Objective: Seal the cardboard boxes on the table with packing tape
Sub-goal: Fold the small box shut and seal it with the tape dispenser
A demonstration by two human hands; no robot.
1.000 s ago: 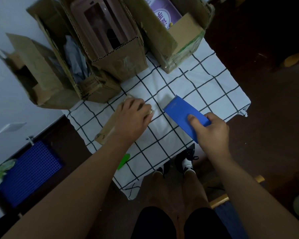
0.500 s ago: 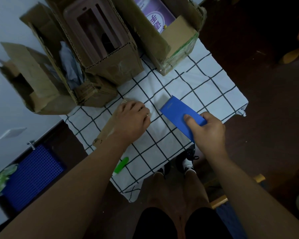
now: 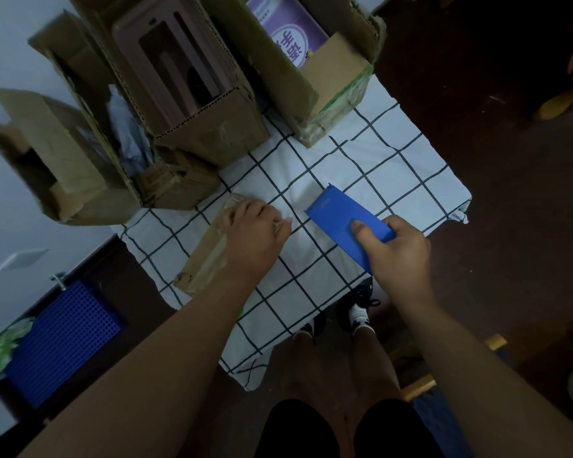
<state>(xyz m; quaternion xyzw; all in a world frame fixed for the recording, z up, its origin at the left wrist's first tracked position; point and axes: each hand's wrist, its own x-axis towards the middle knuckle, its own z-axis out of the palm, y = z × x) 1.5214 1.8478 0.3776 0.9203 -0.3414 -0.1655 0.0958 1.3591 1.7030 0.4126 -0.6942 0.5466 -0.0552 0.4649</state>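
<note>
A small flat cardboard box lies on the checked tablecloth near the table's front left. My left hand rests on its far end, fingers curled over the edge. My right hand grips a blue tape dispenser, held just above the cloth to the right of the small box, its far end pointing away from me. Three open cardboard boxes stand at the back: a left box with flaps spread, a middle box holding a pink plastic item, and a right box with a purple package inside.
The table's right and front edges drop to a dark floor. A blue perforated crate sits on the floor at the left. My legs and shoes are under the front edge. A wooden stool edge shows at lower right.
The view has shifted slightly, so everything sits a little lower left in frame. Both hands keep their hold; the dispenser stays beside the small box.
</note>
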